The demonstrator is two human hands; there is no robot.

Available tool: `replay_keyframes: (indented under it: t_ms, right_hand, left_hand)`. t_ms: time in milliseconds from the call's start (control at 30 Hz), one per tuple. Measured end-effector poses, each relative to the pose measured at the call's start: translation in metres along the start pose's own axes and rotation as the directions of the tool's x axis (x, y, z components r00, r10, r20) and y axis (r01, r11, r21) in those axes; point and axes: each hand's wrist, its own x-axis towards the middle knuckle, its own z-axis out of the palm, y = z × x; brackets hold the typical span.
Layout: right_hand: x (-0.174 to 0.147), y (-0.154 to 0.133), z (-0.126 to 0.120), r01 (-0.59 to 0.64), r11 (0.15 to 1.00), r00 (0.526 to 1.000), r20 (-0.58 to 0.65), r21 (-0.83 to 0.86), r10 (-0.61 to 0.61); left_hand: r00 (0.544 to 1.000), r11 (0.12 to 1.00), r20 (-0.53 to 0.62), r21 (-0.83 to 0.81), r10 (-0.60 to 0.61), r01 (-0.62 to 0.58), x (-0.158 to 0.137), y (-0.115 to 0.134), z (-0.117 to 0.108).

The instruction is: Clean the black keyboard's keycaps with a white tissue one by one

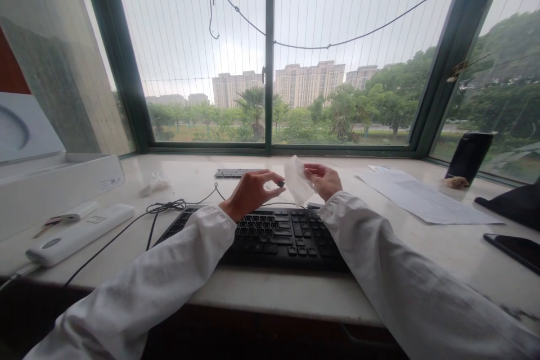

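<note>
Between the thumb and index finger of my left hand is a small black piece that looks like a keycap. My right hand pinches a thin white tissue, which hangs down close to the black piece, with a narrow gap between them. Both hands are above a black keyboard lying on the white sill. My left forearm and sleeve hide part of its left side. Behind my left hand lies a narrow grey strip with rows of small keys, partly covered by the hand.
On the left are a white power strip, a black cable, crumpled white tissue and an open white box. To the right lie paper sheets, a phone and a dark cylinder. The window stands behind.
</note>
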Motion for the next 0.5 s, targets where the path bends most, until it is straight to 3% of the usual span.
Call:
replay_keyframes:
  t_ms: [167,367,500]
  right_hand:
    - [-0.007,-0.006,0.001,0.019,0.988,0.992,0.124,-0.152,0.000]
    - [-0.021,-0.018,0.011,0.186,0.970,0.967,0.201,-0.154,-0.154]
    - [-0.028,-0.020,0.018,0.221,0.963,0.934,0.315,-0.151,-0.165]
  left_hand:
    - [1.000,1.000,0.013,0.011,-0.010,0.010,-0.001,-0.004,0.002]
    - [0.996,0.997,-0.033,0.012,-0.078,0.079,-0.002,-0.012,0.004]
    - [0.994,0.994,-0.022,0.015,-0.111,0.111,-0.002,-0.017,0.003]
